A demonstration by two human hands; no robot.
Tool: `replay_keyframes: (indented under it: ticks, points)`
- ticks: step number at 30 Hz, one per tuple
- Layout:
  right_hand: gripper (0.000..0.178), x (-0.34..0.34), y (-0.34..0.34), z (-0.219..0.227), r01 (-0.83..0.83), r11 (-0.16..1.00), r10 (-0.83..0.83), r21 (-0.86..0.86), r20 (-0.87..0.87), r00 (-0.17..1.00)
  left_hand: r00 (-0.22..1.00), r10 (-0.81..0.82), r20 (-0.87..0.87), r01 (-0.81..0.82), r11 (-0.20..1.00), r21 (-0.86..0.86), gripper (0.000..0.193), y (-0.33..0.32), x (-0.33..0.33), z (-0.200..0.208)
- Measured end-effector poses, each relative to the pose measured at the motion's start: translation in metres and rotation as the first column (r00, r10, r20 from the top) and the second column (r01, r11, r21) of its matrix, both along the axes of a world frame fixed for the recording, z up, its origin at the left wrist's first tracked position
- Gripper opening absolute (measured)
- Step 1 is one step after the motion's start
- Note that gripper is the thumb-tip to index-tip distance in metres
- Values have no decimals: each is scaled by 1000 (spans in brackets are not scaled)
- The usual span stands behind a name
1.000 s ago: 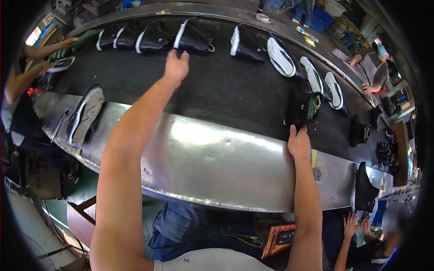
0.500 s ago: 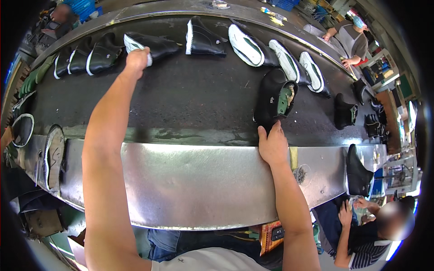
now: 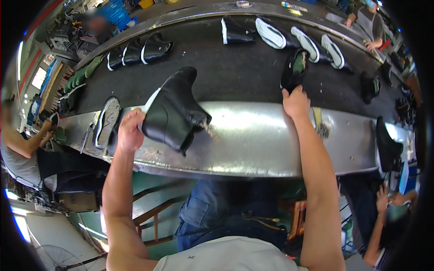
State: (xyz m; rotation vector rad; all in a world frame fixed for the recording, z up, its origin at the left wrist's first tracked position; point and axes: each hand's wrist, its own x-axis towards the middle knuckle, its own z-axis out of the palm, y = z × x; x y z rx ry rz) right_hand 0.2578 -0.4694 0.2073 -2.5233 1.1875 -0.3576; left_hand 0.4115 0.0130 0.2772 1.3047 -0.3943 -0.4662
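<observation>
My left hand (image 3: 131, 128) is closed on the sole edge of a black ankle boot (image 3: 172, 113) with a white sole. I hold this boot tilted above the metal ledge (image 3: 244, 156), its open top toward the lower right. My right hand (image 3: 297, 103) grips the near end of a second black boot (image 3: 291, 74), which sits on the dark belt with a green last showing in its opening. Its fingertips are partly hidden behind the boot.
Along the belt (image 3: 217, 74) stand black boots (image 3: 156, 47) at the left and shoes with white soles up (image 3: 271, 32) at the far right. A loose sole (image 3: 107, 123) lies on the left ledge; a black boot (image 3: 388, 144) stands on the right. Co-workers (image 3: 27, 144) work at both sides.
My left hand has lifted a boot off the far side of the belt and brought it near, over the ledge. My right hand stays at its boot. The whole view has shifted.
</observation>
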Motion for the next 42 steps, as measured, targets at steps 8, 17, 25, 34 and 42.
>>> replay_keyframes:
  ticks: [8,17,25,34,42]
  points:
    - [70,-64,48,-13,-224,958,248,-179,125,961,986,94,141,-125,963,237,30,56,-116,-58]
    - [61,-302,188,-21,-575,801,588,-166,398,704,548,-499,671,-4,801,599,56,17,-235,4]
    - [55,-479,290,-76,-684,648,748,334,-109,655,223,-766,603,-543,416,729,111,-21,-112,37]
    - [51,-483,279,-91,-351,574,558,740,-40,829,675,-671,307,-31,389,921,106,-5,-199,20]
    - [29,-465,254,-88,-190,-117,-192,975,165,967,900,-336,278,186,872,453,109,62,-362,-87]
